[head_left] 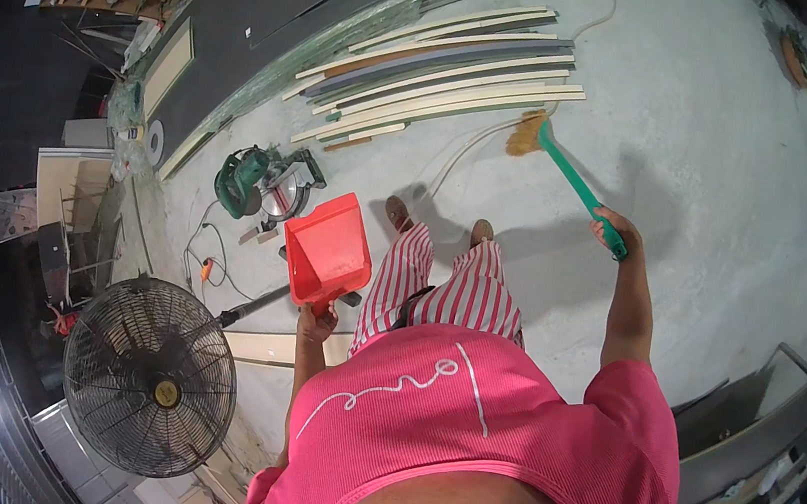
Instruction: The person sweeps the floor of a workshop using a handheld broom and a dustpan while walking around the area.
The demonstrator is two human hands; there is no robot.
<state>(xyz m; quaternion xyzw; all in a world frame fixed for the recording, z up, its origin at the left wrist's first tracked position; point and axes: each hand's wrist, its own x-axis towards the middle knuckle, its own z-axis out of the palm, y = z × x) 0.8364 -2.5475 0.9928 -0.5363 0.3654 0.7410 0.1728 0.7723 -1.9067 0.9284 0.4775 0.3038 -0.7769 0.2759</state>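
Observation:
My right hand (612,229) is closed around the green handle of a hand brush (570,174), held out to the front right. The brush's tan bristles (526,135) point away from me, near the ends of some long strips; whether they touch the floor I cannot tell. In my left hand (316,324) is the handle of a red dustpan (331,251), its scoop tipped up and facing me. No debris shows in the pan.
A green miter saw (256,184) stands on the floor left of the dustpan, its cable (202,248) loosely coiled. A black pedestal fan (149,377) is close at my left. Long cream and grey strips (446,68) lie ahead; a pale hose (466,149) crosses the floor.

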